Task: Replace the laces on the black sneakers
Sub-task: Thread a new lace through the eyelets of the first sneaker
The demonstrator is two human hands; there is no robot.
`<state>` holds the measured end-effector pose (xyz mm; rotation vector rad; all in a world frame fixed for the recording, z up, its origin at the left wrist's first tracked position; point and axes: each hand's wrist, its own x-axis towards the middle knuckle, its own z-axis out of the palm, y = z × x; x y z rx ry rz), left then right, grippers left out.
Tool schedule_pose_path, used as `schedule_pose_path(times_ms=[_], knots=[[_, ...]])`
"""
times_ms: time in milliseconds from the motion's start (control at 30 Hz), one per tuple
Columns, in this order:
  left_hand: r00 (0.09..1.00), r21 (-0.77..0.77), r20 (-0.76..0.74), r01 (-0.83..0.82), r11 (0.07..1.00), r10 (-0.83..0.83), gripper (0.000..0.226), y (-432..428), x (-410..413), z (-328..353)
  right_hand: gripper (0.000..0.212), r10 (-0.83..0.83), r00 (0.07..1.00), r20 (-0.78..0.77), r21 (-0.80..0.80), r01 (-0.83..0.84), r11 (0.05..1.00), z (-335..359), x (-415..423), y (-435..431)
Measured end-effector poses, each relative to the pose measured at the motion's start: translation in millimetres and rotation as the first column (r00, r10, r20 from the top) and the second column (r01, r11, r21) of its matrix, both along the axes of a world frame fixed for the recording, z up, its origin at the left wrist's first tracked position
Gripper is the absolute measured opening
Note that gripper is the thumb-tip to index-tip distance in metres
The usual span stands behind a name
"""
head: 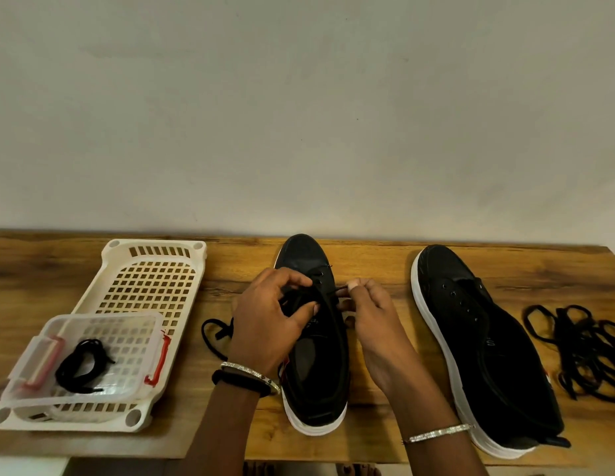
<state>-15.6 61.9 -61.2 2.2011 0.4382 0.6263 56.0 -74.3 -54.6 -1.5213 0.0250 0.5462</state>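
Note:
A black sneaker with a white sole (316, 383) stands in the middle of the wooden table (375, 269), toe toward the wall. My left hand (265, 324) rests over its eyelets and grips a black lace (213, 334) whose free end trails off to the left on the table. My right hand (371, 310) pinches the lace's other tip beside the shoe's right eyelets. A second black sneaker (484, 345) lies to the right with bare eyelets. A heap of loose black laces (581, 348) lies at the far right.
At the left, a white slotted plastic tray (148, 269) carries a clear plastic box (93, 352) with red clips. A coiled black lace (81, 364) lies in the box. A plain wall rises behind the table.

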Motion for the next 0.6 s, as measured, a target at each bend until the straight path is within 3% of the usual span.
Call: schedule_pose_path(times_ms=[67, 200, 400, 467, 500, 533, 600], knots=[[1.000, 0.031, -0.001, 0.003, 1.000, -0.003, 0.041, 3, -2, 2, 0.026, -0.082, 0.994, -0.075, 0.193, 0.095, 0.977, 3, 3, 0], [1.000, 0.092, 0.004, -0.010, 0.996, 0.010, 0.049, 7, -4, 0, 0.017, -0.096, 0.972, -0.216, 0.537, 0.201, 0.819, 13, 7, -3], [0.998, 0.054, -0.036, -0.039, 0.998, 0.041, 0.048, 6, -6, -2, 0.009, -0.128, 0.980, -0.153, 0.605, 0.195, 0.772, 26, 8, -10], [0.995, 0.062, -0.068, -0.073, 0.995, 0.077, 0.053, 4, -6, 0, 0.006, -0.146, 0.988, -0.042, 0.526, 0.146, 0.838, 27, 8, -12], [0.991, 0.075, -0.087, -0.092, 0.993, 0.098, 0.056, 3, -5, 1, 0.004, -0.146, 0.986, 0.076, 0.410, 0.102, 0.906, 26, 8, -14], [0.988, 0.089, -0.101, -0.110, 0.990, 0.119, 0.059, 2, -4, 1, 0.004, -0.114, 0.966, 0.233, 0.240, 0.057, 0.969, 25, 8, -16], [0.981, 0.105, -0.115, -0.141, 0.984, 0.153, 0.065, 1, -3, 1, 0.008, 0.057, 0.857, 0.512, -0.107, -0.002, 0.994, 22, 7, -18]])
